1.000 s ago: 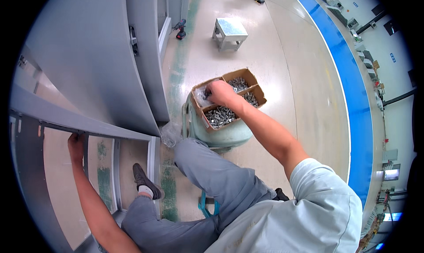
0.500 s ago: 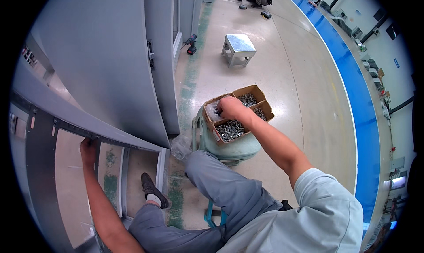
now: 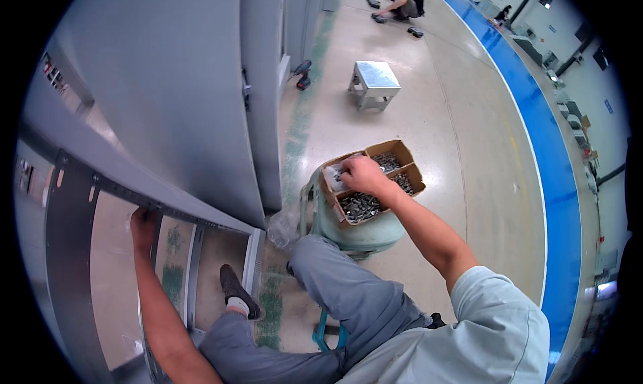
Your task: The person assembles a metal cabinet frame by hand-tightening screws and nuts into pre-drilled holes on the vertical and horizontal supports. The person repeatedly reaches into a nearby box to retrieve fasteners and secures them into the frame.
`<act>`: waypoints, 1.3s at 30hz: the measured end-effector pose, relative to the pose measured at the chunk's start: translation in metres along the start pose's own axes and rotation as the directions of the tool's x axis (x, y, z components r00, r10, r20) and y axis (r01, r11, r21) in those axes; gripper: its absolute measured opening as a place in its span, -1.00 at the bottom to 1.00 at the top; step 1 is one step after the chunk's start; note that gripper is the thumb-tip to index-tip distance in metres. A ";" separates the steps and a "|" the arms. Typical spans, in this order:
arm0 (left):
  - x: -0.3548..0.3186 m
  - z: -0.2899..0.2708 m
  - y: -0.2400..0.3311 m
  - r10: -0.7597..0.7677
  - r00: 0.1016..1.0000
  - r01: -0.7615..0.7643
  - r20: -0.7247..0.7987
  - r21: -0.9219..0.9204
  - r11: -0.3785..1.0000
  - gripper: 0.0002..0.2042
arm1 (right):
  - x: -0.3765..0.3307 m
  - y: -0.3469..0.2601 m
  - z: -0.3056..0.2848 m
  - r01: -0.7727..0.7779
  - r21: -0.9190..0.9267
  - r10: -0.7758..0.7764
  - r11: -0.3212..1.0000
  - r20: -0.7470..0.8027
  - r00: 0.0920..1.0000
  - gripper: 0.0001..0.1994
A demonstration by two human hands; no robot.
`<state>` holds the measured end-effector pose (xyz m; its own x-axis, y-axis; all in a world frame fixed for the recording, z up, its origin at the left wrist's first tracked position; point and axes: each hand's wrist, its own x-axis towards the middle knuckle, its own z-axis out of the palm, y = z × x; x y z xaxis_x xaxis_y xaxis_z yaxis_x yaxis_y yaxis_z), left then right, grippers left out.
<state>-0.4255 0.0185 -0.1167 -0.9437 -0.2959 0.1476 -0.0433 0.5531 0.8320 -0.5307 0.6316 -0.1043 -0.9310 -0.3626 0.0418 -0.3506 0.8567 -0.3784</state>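
My right hand (image 3: 365, 175) reaches into the far-left compartment of a divided cardboard box (image 3: 345, 216), beside a clear plastic bag (image 3: 334, 176). Its fingers are bent and drawn together; what is between them, if anything, is hidden. Loose bolts (image 3: 360, 207) fill the near compartment, and more small metal fasteners (image 3: 386, 161) lie in the others. The box rests on a pale green stool (image 3: 375, 240). At the left, my left hand (image 3: 143, 228) is raised against the slotted edge of a grey metal frame (image 3: 114, 188), its fingertips in shadow and hard to see.
Tall grey cabinet panels (image 3: 167, 96) stand on the left. A cordless drill (image 3: 303, 74) is on the floor beside them. Ahead are a small metal-topped stool (image 3: 377, 76) and a crouching person (image 3: 407, 1). A crumpled plastic bag (image 3: 283, 228) lies by the green stool.
The whole view has shifted, so things sit slightly lower and farther right. My right hand remains in the same compartment, and my left hand stays at the frame.
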 end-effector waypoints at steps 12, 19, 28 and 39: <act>-0.006 -0.028 -0.011 -0.167 0.984 0.177 -0.058 0.365 0.914 -0.70 | -0.015 -0.006 -0.006 -0.170 0.505 0.114 0.846 0.141 0.983 -0.87; -0.012 -0.059 -0.060 -0.028 0.999 0.036 -0.041 0.211 0.977 -0.80 | 0.000 -0.015 -0.050 -0.317 0.635 0.132 0.704 0.322 0.938 -0.71; 0.009 -0.018 -0.037 -0.064 0.997 0.066 0.050 -0.033 0.997 -0.88 | -0.015 0.021 -0.072 -0.376 0.830 0.220 0.412 0.310 0.925 -0.69; 0.004 -0.033 -0.044 -0.099 0.991 0.100 0.090 -0.005 0.995 -0.89 | 0.000 -0.002 -0.030 -0.167 0.179 0.116 0.970 0.265 0.957 -0.78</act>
<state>-0.4165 -0.0331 -0.1350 -0.9603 -0.2784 0.0156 -0.1360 0.5167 0.8453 -0.5332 0.6412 -0.0763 -0.9049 -0.3452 -0.2488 -0.1664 0.8252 -0.5398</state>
